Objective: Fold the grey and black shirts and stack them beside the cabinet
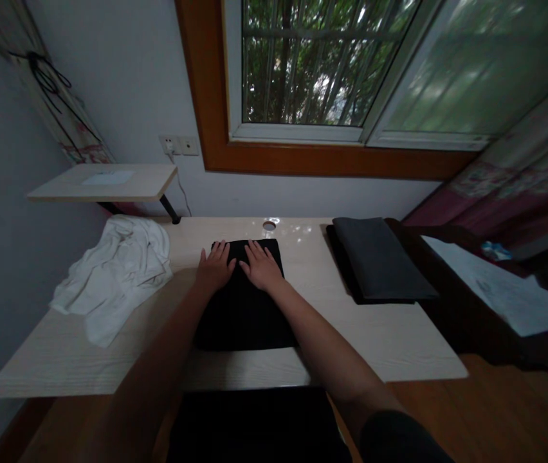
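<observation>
A black folded cloth [249, 318], probably a garment, lies flat as a rough rectangle on the pale wooden table [346, 347] in front of me. My left hand [215, 267] rests flat on its far left part, fingers stretched forward. Beside it, my right hand [262, 265] lies flat on the far right part, fingers also extended. The two thumbs point toward each other with a small gap between them. Neither hand grips anything.
To the left sits a crumpled white cloth [119, 270], below a small raised shelf [143, 180]. Folded dark grey and black cloths [383, 260] are stacked at the right. Further right, a white sheet [505, 289] lies on a dark surface. A round hole [269, 226] is near the table's back edge.
</observation>
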`<state>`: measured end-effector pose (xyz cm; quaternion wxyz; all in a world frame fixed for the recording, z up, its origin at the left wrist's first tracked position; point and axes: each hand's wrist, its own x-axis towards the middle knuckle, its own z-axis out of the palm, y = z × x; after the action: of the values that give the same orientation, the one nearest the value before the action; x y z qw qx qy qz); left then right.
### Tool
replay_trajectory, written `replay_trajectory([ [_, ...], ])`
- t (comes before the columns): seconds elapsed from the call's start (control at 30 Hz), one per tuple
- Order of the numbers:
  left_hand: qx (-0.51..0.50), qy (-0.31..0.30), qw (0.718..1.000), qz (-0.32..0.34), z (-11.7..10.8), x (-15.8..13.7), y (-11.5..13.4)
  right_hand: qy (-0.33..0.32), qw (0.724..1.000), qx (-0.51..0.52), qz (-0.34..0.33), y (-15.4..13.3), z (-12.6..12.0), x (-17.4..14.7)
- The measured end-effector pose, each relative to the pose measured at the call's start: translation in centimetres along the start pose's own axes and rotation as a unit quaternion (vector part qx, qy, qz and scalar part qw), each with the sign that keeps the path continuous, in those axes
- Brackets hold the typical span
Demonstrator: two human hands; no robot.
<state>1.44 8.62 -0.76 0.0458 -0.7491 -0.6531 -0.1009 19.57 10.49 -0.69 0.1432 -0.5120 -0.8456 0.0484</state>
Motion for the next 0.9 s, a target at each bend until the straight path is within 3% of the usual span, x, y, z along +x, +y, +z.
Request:
replay_trajectory([
  [0.23, 0.004, 0.003, 0.999, -0.038, 0.1, -0.3, -0.2, 0.0, 0.999, -0.012, 0.047, 4.1, -0.5, -1.0],
  [0.43, 0.013, -0.019, 0.999, -0.038, -0.9, -1.3, -0.9, 0.003, 0.998, -0.023, 0.054, 5.0, -0.8, -2.5],
  [0.57, 0.027, -0.033, 0.999, -0.023, -2.7, -2.1, 1.1, 0.011, 0.998, -0.026, 0.057, 4.7, -0.8, -2.6],
  [0.77, 0.0, -0.043, 0.996, 0.081, -3.2, -5.0, 6.2, 0.016, 0.998, -0.034, 0.058, 4.5, -1.1, -2.7],
  [0.9, -0.006, -0.017, 0.998, 0.06, -2.6, -7.0, 5.4, 0.017, 0.998, -0.036, 0.058, 4.5, -1.0, -2.8],
])
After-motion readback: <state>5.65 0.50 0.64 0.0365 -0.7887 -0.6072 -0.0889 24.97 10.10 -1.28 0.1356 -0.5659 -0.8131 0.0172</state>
